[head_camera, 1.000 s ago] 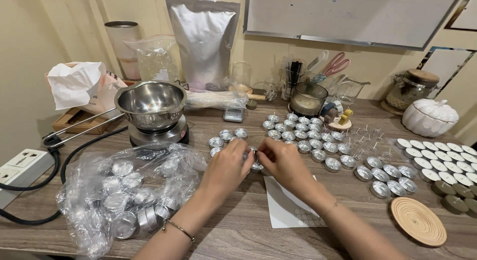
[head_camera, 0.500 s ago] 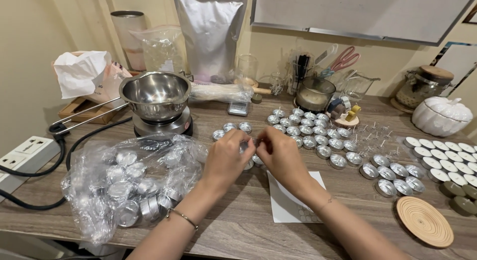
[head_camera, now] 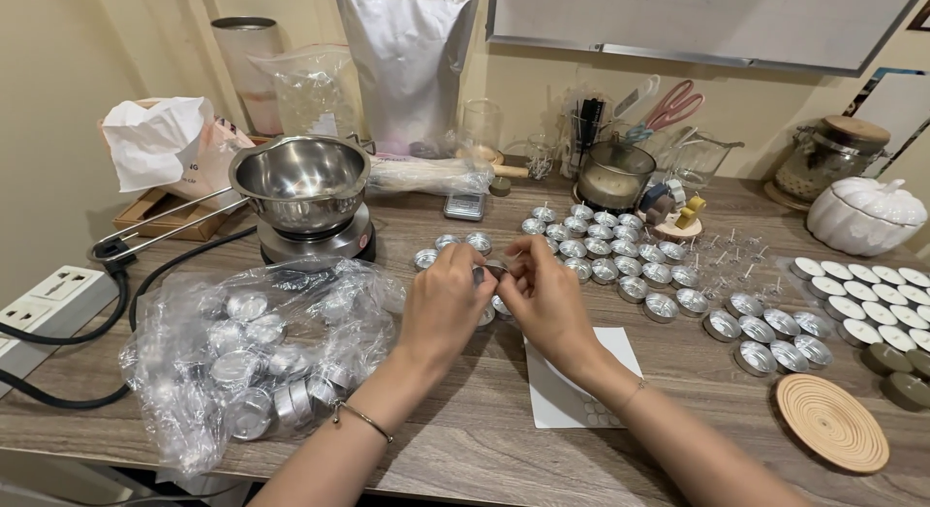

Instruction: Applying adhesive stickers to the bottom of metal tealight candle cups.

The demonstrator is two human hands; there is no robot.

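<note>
My left hand (head_camera: 446, 299) and my right hand (head_camera: 544, 299) meet over the wooden table (head_camera: 465, 439), fingertips pinched together around a small silver tealight cup (head_camera: 489, 271) that is mostly hidden between them. Empty silver cups (head_camera: 620, 255) lie in rows just beyond my hands. A white sheet (head_camera: 572, 396) lies under my right wrist. A clear plastic bag of more cups (head_camera: 242, 362) sits to the left of my left forearm.
A steel bowl on a small hotplate (head_camera: 305, 192) stands at the back left, with black cables and a power strip (head_camera: 48, 308). Filled white tealights (head_camera: 872, 294), loose wicks (head_camera: 736, 260), a round wooden coaster (head_camera: 831, 422), jars and a silver pouch (head_camera: 407, 66) fill the right and back.
My hands have stayed pinched together at the table's middle, with small finger movements. The view has shifted slightly, so things sit a little lower and further right in frame.
</note>
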